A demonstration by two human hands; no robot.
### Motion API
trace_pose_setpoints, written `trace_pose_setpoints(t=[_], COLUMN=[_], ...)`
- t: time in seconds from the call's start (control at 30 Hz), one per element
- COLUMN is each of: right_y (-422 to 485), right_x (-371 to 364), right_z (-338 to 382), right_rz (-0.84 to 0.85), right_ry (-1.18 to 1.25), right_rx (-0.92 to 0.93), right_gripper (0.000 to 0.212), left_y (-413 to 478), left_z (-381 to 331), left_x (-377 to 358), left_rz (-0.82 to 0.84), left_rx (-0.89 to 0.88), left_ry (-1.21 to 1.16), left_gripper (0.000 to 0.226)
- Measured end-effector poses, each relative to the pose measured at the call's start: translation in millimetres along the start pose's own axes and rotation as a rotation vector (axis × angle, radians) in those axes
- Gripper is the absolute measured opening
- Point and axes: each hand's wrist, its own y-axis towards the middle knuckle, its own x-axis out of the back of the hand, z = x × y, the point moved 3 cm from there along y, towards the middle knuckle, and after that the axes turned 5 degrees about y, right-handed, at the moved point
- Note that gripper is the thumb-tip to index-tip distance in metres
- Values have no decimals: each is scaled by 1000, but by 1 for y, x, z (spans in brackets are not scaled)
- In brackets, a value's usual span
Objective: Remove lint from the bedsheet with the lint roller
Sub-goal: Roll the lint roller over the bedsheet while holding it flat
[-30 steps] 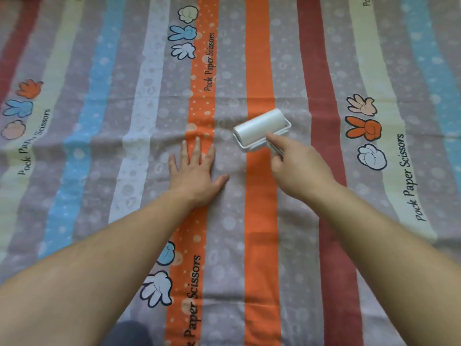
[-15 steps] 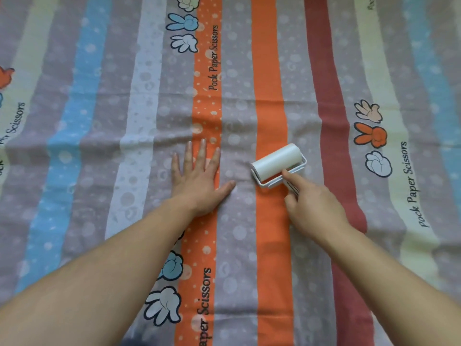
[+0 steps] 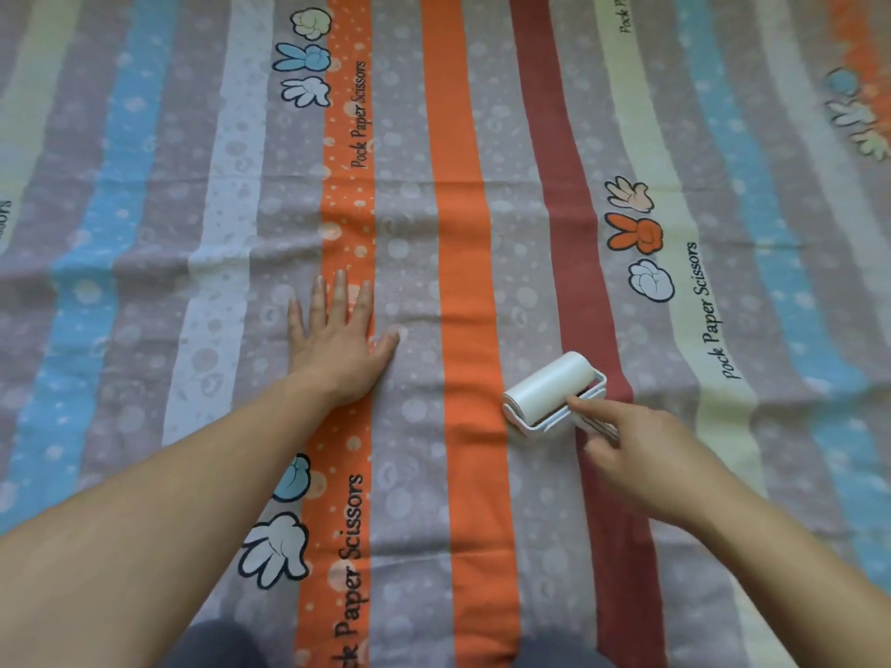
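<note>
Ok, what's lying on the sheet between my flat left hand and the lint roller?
Nothing but bare bedsheet: in the head view, only a grey stripe and an orange stripe separate the left hand from the lint roller.

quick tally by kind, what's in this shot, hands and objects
hands: 2 (left hand, right hand)
lint roller: 1
bedsheet: 1
total: 4
</note>
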Motion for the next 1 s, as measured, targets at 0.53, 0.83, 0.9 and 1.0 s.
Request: trace_pose_setpoints(t=[0.53, 0.83, 0.9, 1.0], right_y=[105, 120, 102, 72], right_x=[13, -21, -22, -23], right_z=[161, 151, 136, 113], right_rz=[-159, -88, -75, -37], right_ry=[80, -79, -98, -112], right_rx=[249, 157, 154, 119], right_gripper=[48, 49, 49, 56], left_y=[14, 15, 15, 13], left_z=[36, 38, 37, 36], left_x=[0, -4, -4, -3], left_rz=[195, 207, 210, 205], left_rx=[-9, -37, -34, -20], left_ry=[-97, -115, -116, -109], left_gripper=[100, 88, 88, 89])
